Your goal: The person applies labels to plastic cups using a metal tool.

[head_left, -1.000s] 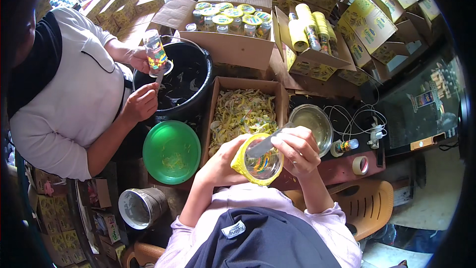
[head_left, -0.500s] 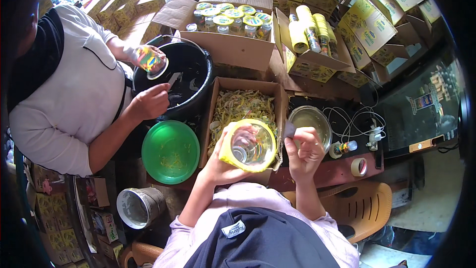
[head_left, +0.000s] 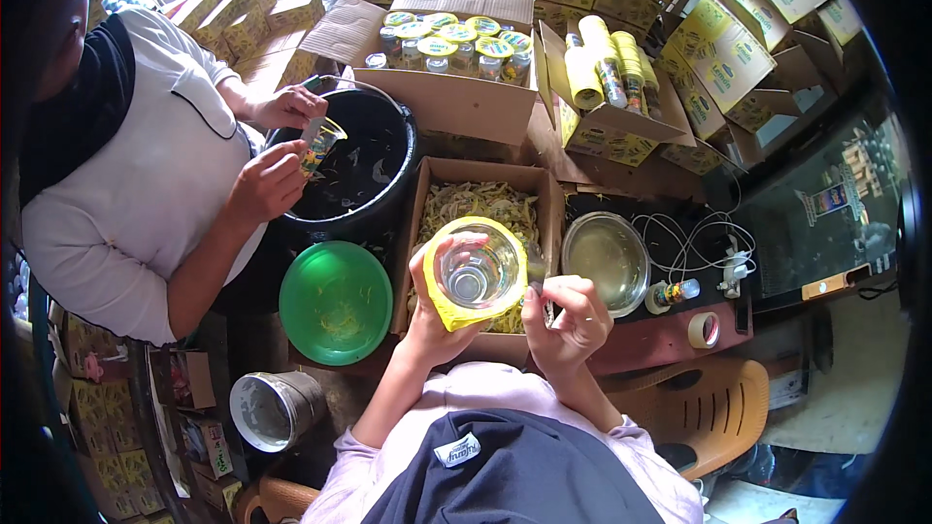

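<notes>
My left hand (head_left: 432, 315) grips a clear glass jar (head_left: 476, 272) with a yellow label, its open mouth turned toward me. To the right of the jar, my right hand (head_left: 568, 320) pinches a small thin tool that I cannot make out. Both hands hover over an open cardboard box (head_left: 432, 196) filled with pale yellow shreds (head_left: 476, 202).
A person in a white top on the left holds a small jar (head_left: 318, 144) over a black bucket (head_left: 354, 180). A green bowl (head_left: 335, 303), a metal bowl (head_left: 605, 262), a metal can (head_left: 272, 409), a tape roll (head_left: 703, 330) and boxes of jars (head_left: 451, 39) stand around.
My left hand has tilted the jar so its mouth faces me. My right hand has come off the jar and dropped to its right. The other person lowered their jar toward the bucket.
</notes>
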`<action>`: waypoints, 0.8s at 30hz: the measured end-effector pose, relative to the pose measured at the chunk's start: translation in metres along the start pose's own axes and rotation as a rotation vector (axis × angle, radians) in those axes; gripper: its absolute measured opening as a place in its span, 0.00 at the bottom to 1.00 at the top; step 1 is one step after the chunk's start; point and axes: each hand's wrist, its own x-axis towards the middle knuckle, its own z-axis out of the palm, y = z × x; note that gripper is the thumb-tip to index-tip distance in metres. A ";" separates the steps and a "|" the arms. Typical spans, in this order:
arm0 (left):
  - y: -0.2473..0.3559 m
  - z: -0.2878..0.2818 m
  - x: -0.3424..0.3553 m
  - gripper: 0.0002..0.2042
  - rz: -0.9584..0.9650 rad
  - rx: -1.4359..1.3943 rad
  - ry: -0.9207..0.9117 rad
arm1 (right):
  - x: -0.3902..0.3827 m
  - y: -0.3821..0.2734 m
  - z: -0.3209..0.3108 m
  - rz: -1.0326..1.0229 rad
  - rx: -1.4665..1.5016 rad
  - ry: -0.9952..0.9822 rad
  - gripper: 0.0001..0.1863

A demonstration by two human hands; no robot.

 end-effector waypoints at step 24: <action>0.008 -0.008 -0.001 0.39 0.022 0.220 -0.132 | 0.005 0.001 -0.001 -0.051 -0.053 -0.024 0.11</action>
